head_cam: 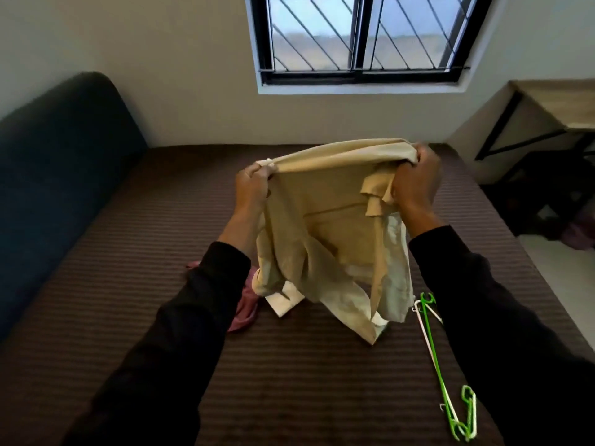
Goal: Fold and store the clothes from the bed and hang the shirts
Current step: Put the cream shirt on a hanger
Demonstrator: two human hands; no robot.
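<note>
Beige shirt (pixel 335 220) hangs above the bed (pixel 128 284) — left hand (pixel 252 185) and right hand (pixel 415 181) each grip its top edge; hangers (pixel 450 368) lie beside.

Head view only: you look forward and down from above the bed (pixel 289 381), close over both raised hands, facing the window (pixel 360 37) wall.

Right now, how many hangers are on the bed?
2: a green hanger and a white hanger lie stacked beside the right sleeve. More may be hidden under it.
</note>
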